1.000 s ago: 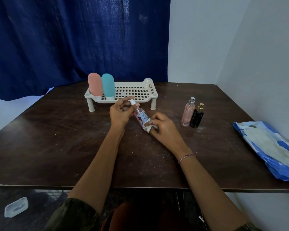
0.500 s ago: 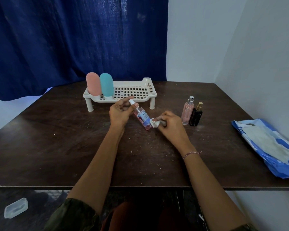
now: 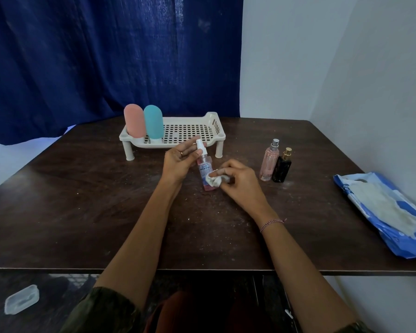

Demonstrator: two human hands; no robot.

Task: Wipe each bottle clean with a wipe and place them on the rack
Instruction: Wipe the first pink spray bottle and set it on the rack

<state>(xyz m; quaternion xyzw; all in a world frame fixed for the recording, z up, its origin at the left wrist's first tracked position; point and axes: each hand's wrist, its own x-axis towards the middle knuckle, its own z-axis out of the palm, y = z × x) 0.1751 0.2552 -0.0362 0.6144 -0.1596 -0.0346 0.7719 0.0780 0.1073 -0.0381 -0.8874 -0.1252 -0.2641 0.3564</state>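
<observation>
Here, bottle (image 3: 204,167) between hands (image 3: 178,162) (image 3: 241,185), wipe (image 3: 214,181) touching

The only print I can partly make out is on the white label of the spray bottle (image 3: 205,167) in my left hand (image 3: 178,162). It is a bold dark line that looks like "AMERICAN OPTICS", but the letters are blurred and I am not sure of it. The finer lines above it are unreadable, and the wipe (image 3: 213,181) in my right hand (image 3: 239,182) covers the label's lower part. The pink perfume bottle (image 3: 269,162) has print at its foot, too small to read. The marks on the blue wipes pack (image 3: 394,239) are illegible.
</observation>
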